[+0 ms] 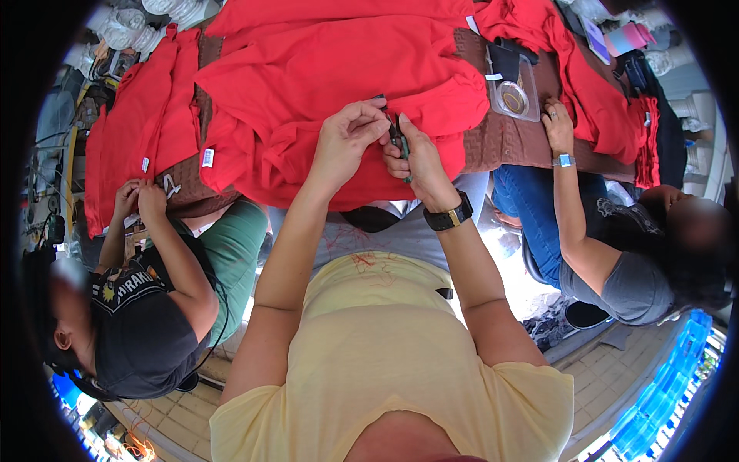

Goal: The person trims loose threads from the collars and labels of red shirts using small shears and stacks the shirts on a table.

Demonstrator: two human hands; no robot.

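Note:
Over the middle of the table lies a red garment, its cloth bunched under my hands. My left hand is closed in a pinch above it, fingertips close to my right hand. A small dark bit shows at those fingertips, too small to name. My right hand is wrapped round small thread snips with a green handle and dark blades. The blades point up and away from me, beside my left fingertips. A white tag sticks out at the garment's left edge.
More red garments lie left and right on the brown-covered table. A clear plastic box with a roll in it stands right of centre. One co-worker handles cloth at left; another rests a hand on the table at right.

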